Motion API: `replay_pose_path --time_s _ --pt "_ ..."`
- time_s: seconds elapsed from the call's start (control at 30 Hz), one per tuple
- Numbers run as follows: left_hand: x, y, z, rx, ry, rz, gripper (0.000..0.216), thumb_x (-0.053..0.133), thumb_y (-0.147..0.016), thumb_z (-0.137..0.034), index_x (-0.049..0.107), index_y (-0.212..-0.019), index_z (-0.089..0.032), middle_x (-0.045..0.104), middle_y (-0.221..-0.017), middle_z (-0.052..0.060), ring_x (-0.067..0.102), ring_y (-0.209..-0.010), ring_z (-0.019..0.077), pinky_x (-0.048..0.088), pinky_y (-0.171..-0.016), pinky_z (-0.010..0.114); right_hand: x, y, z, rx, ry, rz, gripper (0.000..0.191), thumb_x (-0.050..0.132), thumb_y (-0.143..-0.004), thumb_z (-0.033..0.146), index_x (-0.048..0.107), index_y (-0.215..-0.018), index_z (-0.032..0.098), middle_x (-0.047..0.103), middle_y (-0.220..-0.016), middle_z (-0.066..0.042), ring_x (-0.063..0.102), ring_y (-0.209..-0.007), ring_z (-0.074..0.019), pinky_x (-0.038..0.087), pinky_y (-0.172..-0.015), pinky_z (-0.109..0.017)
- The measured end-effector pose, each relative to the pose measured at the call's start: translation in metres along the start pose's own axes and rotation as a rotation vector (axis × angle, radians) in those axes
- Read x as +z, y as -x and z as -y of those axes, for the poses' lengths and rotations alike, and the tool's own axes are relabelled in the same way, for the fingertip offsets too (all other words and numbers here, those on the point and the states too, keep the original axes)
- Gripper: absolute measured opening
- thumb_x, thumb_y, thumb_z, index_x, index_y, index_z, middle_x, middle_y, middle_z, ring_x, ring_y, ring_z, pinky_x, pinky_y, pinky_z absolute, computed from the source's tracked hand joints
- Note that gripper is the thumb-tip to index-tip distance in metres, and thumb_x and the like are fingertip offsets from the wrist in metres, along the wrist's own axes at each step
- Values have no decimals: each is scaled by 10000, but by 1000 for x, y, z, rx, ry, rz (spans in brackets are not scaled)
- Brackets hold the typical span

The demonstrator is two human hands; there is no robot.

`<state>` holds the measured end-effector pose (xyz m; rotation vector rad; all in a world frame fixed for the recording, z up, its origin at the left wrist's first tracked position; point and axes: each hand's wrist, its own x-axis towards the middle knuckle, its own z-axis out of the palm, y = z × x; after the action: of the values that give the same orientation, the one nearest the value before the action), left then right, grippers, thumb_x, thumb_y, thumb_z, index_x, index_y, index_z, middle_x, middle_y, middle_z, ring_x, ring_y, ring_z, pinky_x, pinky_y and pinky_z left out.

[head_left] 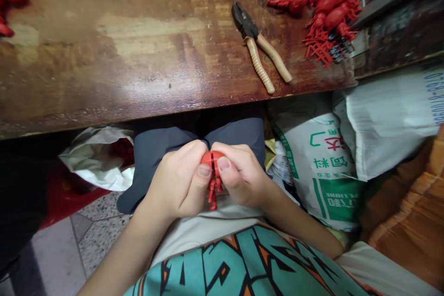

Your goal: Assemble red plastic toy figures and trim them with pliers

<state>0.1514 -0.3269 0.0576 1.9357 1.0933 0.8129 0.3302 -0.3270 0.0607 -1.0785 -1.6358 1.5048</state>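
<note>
Over my lap, below the table edge, both hands pinch one small red plastic figure. My left hand is closed on its left half, thumb pressed against it. My right hand is closed on its right half, thumbnail up. The piece has a rounded top with a slit down the middle and thin legs hanging below my thumbs. My fingers hide most of its body.
A worn wooden table carries pliers with tan handles, a heap of red plastic pieces at the far right and more red pieces at the far left. A white bag lies at left, printed sacks at right.
</note>
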Motion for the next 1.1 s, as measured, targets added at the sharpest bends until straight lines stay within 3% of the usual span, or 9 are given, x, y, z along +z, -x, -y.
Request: replay_pose_path --time_s 0.33,0.53,0.67,0.7,0.77,0.83,0.87,0.97,1.1 --pt "-3 5 7 -90 -135 -41 509 172 -1158 -518 372 -765 -265 428 -654 -17 442 -538 171 326 -519 327 0 -1 -6 169 -35 124 399 436 -1147 511 526 -881 227 612 -752 32 512 -662 -136 390 -639 -278" --pt "-9 4 3 -154 -314 47 653 67 -1111 -657 384 -719 -242 457 -646 3 433 -540 165 248 -521 342 6 -4 -13 183 -218 140 528 487 -1085 656 540 -799 215 540 -704 28 474 -642 -132 380 -590 -266" --pt "-12 8 6 -289 -1 -13 890 -54 -991 -812 595 -840 -221 601 -730 37 560 -622 189 380 -542 327 12 -7 -20 115 -358 -11 510 551 -1059 662 622 -853 201 577 -730 18 505 -634 -131 416 -586 -260" --pt "-13 9 7 -308 102 -38 897 -4 -997 -825 653 -949 -215 660 -798 49 620 -675 197 442 -560 319 12 -7 -21 93 -342 -77 493 554 -1067 645 641 -874 200 585 -741 15 515 -642 -132 425 -599 -262" --pt "-15 11 7 -290 172 -74 730 319 -1032 -811 684 -1220 -208 751 -1013 76 717 -820 207 550 -625 297 11 -7 -22 50 -271 -207 477 532 -1088 623 660 -906 200 602 -769 8 535 -669 -138 439 -630 -267" --pt "-16 11 5 -207 62 -78 620 705 -973 -642 635 -1422 -221 762 -1210 87 753 -942 203 610 -725 274 8 -7 -22 20 -191 -288 485 500 -1103 618 652 -906 202 603 -778 3 544 -690 -144 439 -643 -270" --pt "-16 10 4 -155 -25 -80 639 807 -940 -529 620 -1473 -231 760 -1255 85 758 -973 196 620 -776 266 7 -7 -22 6 -161 -303 490 485 -1110 614 645 -899 201 603 -777 1 544 -693 -146 437 -643 -271" --pt "-14 8 0 -21 -235 -127 583 818 -964 -341 633 -1508 -242 776 -1272 79 771 -995 176 622 -863 254 4 -7 -20 -30 -99 -298 495 444 -1135 578 644 -893 195 630 -787 -9 568 -705 -150 444 -656 -273" --pt "-8 8 -2 74 -373 -168 593 792 -974 -257 619 -1539 -205 777 -1375 114 797 -1089 210 625 -946 270 4 -7 -18 -54 -51 -298 503 391 -1156 548 650 -902 201 675 -790 -15 601 -701 -156 461 -655 -275"
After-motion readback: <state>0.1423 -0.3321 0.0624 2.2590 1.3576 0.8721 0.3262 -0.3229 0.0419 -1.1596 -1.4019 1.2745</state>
